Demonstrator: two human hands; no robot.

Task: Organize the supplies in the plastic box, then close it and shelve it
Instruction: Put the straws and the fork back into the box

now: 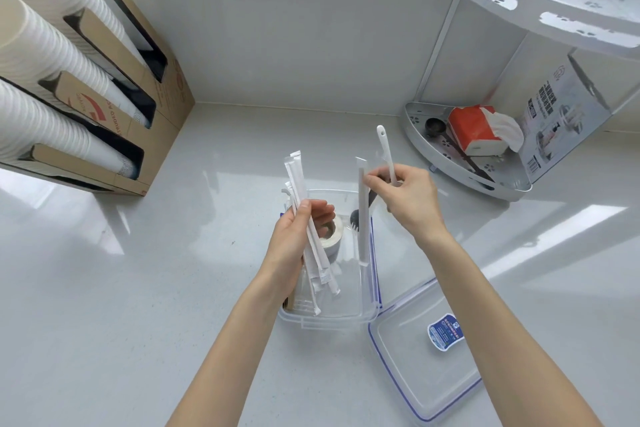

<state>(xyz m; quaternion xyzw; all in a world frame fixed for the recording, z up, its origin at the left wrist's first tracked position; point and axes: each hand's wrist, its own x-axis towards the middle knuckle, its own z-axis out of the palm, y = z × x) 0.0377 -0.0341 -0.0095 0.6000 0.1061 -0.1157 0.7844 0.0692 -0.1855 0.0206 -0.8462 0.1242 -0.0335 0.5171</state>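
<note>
A clear plastic box (332,320) stands open on the counter below my hands. Inside it are a roll of white tape (333,235) and a dark brush-like utensil (354,218). My left hand (294,239) grips a bundle of wrapped straws (313,246) above the box's left side. My right hand (408,198) holds a single wrapped straw (363,218) hanging upright over the box, together with a white plastic stick (386,152) that points up. The box's clear lid (415,357), with blue seals and a blue label, lies flat at the right.
A cardboard holder (138,128) with stacks of white paper cups (45,55) leans at the left. A white corner shelf rack (464,170) at the right holds an orange tissue pack (474,128), a dark spoon (436,128) and a printed box (561,114).
</note>
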